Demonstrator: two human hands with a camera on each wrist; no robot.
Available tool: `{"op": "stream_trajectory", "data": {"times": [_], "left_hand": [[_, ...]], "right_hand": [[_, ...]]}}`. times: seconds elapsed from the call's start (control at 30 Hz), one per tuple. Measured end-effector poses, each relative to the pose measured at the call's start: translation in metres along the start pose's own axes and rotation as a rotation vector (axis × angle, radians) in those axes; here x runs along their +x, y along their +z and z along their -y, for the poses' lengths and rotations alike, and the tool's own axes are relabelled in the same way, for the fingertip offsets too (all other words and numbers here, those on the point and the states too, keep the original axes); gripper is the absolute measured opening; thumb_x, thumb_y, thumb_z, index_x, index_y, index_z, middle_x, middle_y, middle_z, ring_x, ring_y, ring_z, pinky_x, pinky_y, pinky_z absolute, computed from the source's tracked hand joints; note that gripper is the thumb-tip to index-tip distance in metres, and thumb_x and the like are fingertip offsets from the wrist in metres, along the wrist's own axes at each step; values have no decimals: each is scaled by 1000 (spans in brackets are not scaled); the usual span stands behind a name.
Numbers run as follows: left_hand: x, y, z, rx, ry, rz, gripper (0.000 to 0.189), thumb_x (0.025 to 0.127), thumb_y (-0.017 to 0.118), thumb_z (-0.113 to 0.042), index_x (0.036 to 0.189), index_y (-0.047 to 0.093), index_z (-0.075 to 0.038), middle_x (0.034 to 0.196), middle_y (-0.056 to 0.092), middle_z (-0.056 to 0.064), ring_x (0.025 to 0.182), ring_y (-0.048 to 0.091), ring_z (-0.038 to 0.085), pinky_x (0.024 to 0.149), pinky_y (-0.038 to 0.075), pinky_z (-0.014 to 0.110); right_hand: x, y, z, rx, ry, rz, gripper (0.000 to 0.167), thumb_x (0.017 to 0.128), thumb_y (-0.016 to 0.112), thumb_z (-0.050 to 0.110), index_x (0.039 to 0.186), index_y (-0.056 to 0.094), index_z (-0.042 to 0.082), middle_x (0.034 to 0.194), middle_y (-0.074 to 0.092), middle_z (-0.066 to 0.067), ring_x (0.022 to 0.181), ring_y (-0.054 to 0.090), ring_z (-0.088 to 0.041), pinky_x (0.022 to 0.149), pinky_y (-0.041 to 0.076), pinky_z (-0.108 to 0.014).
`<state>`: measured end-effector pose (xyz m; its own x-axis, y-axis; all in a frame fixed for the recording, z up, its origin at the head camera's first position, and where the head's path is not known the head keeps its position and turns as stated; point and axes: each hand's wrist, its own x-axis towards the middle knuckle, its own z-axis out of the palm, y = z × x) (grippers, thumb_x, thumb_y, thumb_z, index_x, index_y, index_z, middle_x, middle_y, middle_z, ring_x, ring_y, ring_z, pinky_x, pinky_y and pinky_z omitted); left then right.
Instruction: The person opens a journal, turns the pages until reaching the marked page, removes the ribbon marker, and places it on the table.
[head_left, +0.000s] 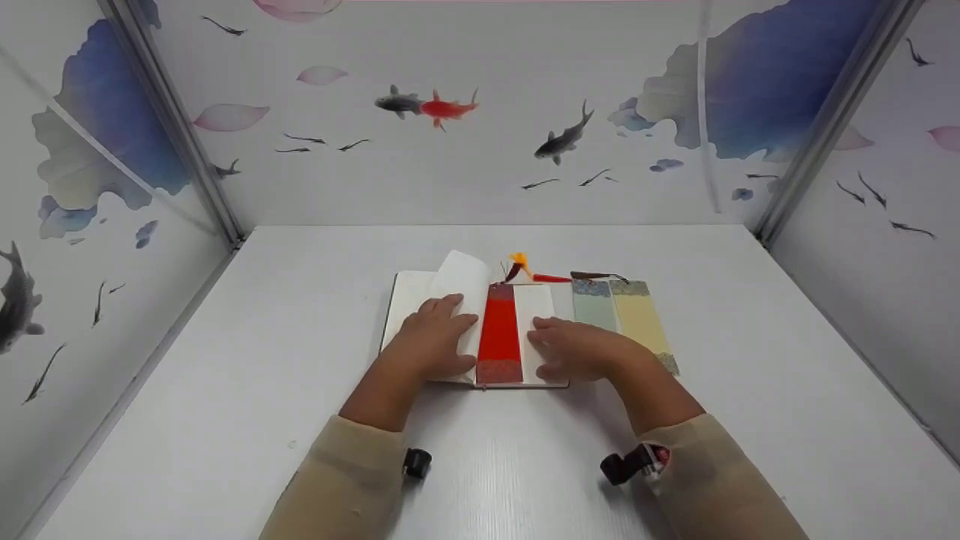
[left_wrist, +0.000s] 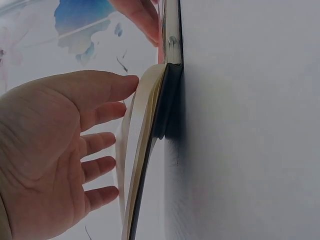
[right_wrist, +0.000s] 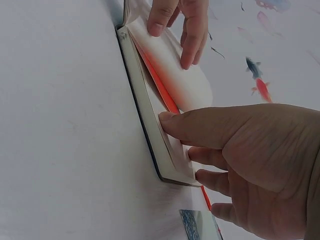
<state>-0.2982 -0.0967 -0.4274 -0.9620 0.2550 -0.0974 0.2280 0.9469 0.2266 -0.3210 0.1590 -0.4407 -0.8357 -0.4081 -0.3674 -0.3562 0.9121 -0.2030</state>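
Observation:
An open notebook with a dark cover lies on the table. A red bookmark with patterned ends rests on its right side, along the spine. My left hand lies over the left pages, fingers spread; one leaf beneath it curls up off the rest. In the left wrist view, its fingertips touch the paper. On the right page rests my right hand, its thumb beside the bookmark's edge in the right wrist view. Neither hand grips anything.
Right of the notebook lie a pale green bookmark and a yellow bookmark, partly under the right forearm. Orange, red and brown tassels stretch along the far side. Printed panels wall the white table at the back and sides.

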Motion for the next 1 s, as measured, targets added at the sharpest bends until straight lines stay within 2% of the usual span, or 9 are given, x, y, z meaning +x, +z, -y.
{"op": "stream_trajectory", "data": {"times": [0.23, 0.43, 0.57, 0.8, 1.0], "left_hand": [[-2, 1, 2, -40, -53, 45, 90, 85, 86, -46, 164, 45, -32, 177, 32, 4, 162, 31, 32, 125, 40, 62], [-5, 3, 4, -28, -81, 99, 80, 89, 80, -43, 161, 50, -28, 174, 37, 6, 159, 36, 34, 124, 41, 62], [-8, 2, 5, -52, -95, 155, 77, 92, 77, -41, 162, 49, -28, 172, 39, 7, 156, 39, 34, 123, 43, 63], [-8, 3, 6, -91, -135, 232, 80, 93, 77, -41, 165, 44, -29, 176, 36, 5, 162, 33, 36, 127, 35, 66], [-6, 3, 6, -84, -138, 245, 81, 94, 78, -41, 166, 43, -28, 176, 36, 5, 163, 32, 36, 128, 34, 65]], "right_hand": [[-2, 0, 1, -5, -6, -7, 76, 100, 73, 42, 167, 41, 27, 179, 30, -1, 167, 26, -29, 131, 32, -56], [-2, 0, 1, -7, -16, -9, 75, 100, 72, 42, 167, 41, 26, 179, 30, -2, 168, 25, -29, 133, 30, -56], [-2, 1, 1, 13, -13, -14, 75, 100, 73, 41, 166, 42, 26, 178, 31, -2, 167, 26, -30, 133, 30, -56], [-1, 2, -1, 61, -7, -54, 73, 96, 77, 39, 162, 50, 25, 175, 37, -2, 165, 31, -32, 131, 32, -59], [1, 4, -2, 123, 0, -116, 66, 94, 78, 38, 156, 57, 26, 172, 44, -1, 161, 36, -32, 128, 36, -61]]}}
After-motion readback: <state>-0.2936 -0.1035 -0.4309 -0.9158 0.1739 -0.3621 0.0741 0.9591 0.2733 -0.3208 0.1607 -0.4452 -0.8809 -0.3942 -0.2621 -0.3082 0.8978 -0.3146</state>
